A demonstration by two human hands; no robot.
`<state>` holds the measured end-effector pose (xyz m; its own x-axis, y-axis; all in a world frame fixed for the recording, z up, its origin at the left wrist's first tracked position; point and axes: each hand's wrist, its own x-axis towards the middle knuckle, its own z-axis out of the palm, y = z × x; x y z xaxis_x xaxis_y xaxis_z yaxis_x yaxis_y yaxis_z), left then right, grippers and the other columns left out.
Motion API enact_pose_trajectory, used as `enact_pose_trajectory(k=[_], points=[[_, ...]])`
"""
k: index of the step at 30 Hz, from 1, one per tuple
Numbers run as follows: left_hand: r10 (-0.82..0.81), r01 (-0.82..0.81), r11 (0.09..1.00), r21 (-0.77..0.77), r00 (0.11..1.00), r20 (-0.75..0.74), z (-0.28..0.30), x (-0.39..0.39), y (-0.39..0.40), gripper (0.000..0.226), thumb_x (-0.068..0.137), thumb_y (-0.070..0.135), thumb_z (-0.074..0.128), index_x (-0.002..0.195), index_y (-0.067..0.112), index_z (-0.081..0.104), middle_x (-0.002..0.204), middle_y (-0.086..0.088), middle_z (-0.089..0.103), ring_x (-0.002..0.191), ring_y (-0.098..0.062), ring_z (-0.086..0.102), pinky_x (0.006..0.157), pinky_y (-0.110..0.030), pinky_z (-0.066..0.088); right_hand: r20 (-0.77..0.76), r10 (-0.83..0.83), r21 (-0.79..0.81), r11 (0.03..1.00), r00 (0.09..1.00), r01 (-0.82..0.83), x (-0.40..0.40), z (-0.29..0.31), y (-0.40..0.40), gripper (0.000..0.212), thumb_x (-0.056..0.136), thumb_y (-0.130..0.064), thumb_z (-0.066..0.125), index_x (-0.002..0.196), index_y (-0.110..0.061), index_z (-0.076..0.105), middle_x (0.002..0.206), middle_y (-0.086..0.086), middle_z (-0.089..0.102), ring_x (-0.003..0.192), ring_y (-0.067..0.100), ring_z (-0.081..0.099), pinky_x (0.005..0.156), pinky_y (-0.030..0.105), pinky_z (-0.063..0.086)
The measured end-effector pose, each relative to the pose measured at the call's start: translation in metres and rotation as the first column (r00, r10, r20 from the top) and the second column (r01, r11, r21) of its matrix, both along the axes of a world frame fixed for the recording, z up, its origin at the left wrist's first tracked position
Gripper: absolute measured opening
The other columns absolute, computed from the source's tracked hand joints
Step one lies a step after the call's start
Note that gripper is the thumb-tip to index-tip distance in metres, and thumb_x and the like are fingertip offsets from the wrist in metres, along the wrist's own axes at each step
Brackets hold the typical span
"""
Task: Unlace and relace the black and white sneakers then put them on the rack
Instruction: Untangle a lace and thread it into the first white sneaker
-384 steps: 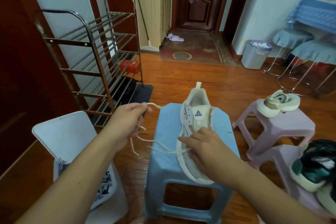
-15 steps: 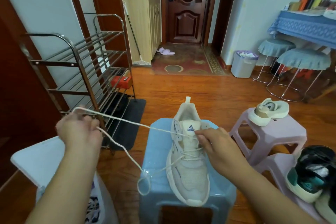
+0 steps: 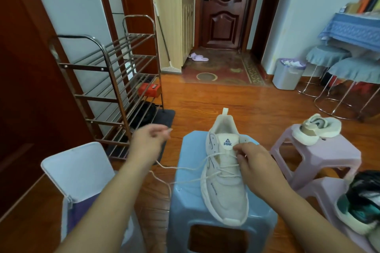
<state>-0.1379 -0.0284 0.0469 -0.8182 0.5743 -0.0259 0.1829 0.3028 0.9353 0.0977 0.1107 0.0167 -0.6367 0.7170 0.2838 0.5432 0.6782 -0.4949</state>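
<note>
A cream-white mesh sneaker (image 3: 224, 181) with a dark blue triangle logo on its tongue carries a cream cord lace (image 3: 185, 168) and lies on a pale blue plastic stool (image 3: 216, 230). A second cream low sneaker (image 3: 315, 129) with grey-green lining sits on a lilac plastic stool (image 3: 320, 154). A black, teal and white sneaker (image 3: 362, 205) shows at the right edge. The brown-and-chrome metal rack (image 3: 107, 80) holds a red-orange box (image 3: 149, 89). The floor (image 3: 216, 98) is glossy orange-brown wood; a blue patterned cloth (image 3: 349, 28) drapes at far right.

I'm looking into a home entryway: wooden front door (image 3: 222, 6), slippers (image 3: 198, 57) on the doormat, metal shoe rack (image 3: 115, 80), plastic stools, waste bin (image 3: 289, 74).
</note>
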Motion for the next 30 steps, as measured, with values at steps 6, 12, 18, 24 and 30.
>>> enact_pose_trajectory(k=[6,12,18,24,30], points=[[-0.280,0.276,0.956,-0.102,0.960,-0.019,-0.018,0.055,0.034,0.008,0.091,0.016,0.072,0.085,0.017,0.076,0.083,0.007,0.074,0.076,-0.009,0.067,0.060,-0.013,0.046,-0.005,0.032,0.189,0.981,0.999,-0.031,-0.012,0.018,0.008,0.026,0.093,-0.019,0.066,0.117,-0.024,0.073,0.122,-0.004,0.053,0.111,0.015,0.043,0.090,0.024,0.036],[-0.331,0.311,0.923,-0.226,0.942,-0.054,-0.024,0.067,0.045,0.017,0.093,0.022,0.063,0.077,0.021,0.066,0.065,0.008,0.064,0.054,-0.004,0.056,0.060,-0.028,0.050,0.116,0.060,0.188,0.979,0.991,-0.082,-0.028,-0.004,0.018,0.022,0.090,-0.025,0.070,0.110,-0.033,0.076,0.143,0.009,0.051,0.126,0.035,0.040,0.105,0.048,0.040],[-0.315,0.295,0.926,-0.234,0.948,-0.052,-0.024,0.067,0.051,0.016,0.096,0.025,0.063,0.084,0.016,0.069,0.077,0.002,0.069,0.072,-0.014,0.063,0.069,-0.029,0.052,0.075,0.063,0.084,0.994,0.995,-0.069,-0.042,-0.008,0.017,0.019,0.096,-0.028,0.062,0.098,-0.032,0.080,0.154,0.000,0.040,0.133,0.024,0.023,0.112,0.035,0.025],[-0.203,0.239,0.968,-0.081,0.927,0.315,-0.027,0.075,0.049,0.014,0.096,0.019,0.067,0.084,0.016,0.074,0.069,0.006,0.065,0.065,-0.009,0.056,0.058,-0.022,0.043,0.090,0.071,-0.121,0.991,0.993,-0.060,-0.048,-0.001,0.017,0.015,0.094,-0.025,0.067,0.099,-0.031,0.080,0.159,-0.008,0.031,0.142,0.019,0.013,0.119,0.031,0.022],[-0.196,0.200,0.951,-0.237,0.980,0.043,-0.021,0.075,0.053,0.013,0.091,0.020,0.068,0.078,0.021,0.070,0.081,0.010,0.069,0.080,-0.011,0.063,0.063,-0.024,0.046,0.108,0.080,-0.162,0.985,0.991,-0.062,-0.051,0.002,0.015,0.014,0.094,-0.021,0.067,0.091,-0.026,0.080,0.159,-0.009,0.030,0.146,0.019,0.011,0.114,0.025,0.015]])
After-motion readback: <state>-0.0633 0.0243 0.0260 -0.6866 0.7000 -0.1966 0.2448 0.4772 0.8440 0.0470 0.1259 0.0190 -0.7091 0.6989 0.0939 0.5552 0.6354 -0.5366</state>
